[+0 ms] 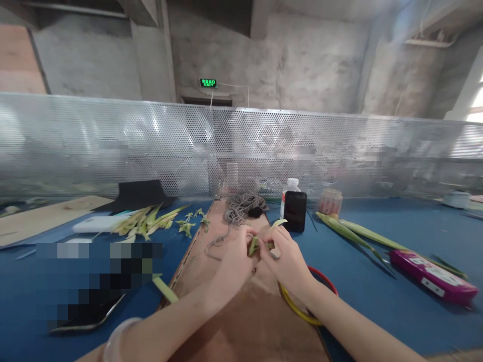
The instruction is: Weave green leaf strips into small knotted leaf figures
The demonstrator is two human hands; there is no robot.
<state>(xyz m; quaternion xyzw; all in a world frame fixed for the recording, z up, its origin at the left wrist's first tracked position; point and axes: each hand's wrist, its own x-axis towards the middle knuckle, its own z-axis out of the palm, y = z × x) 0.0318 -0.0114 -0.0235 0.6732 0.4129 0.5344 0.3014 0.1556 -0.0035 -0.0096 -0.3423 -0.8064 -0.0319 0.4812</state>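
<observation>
Close together over the cardboard strip [241, 322], my left hand [238, 254] and my right hand [285, 254] pinch a small folded green leaf strip [252, 246]. One pale end of the strip [279, 222] sticks up behind my right hand. The fingers partly hide the folds, so their exact shape cannot be made out. Beyond my hands lies a tangle of grey yarn [241, 207] with a small black clump [255, 212] beside it. A red and yellow ring [292, 301] lies partly under my right forearm.
Left on the blue table are a bundle of leaf strips [147, 222], small folded leaf pieces [185, 228] and a phone-like dark object [94, 317]. To the right stand a bottle [293, 184], black phone [295, 211] and jar [330, 202], with long leaves [349, 234] and a purple pack [432, 276]. Perforated metal screen [264, 146] behind.
</observation>
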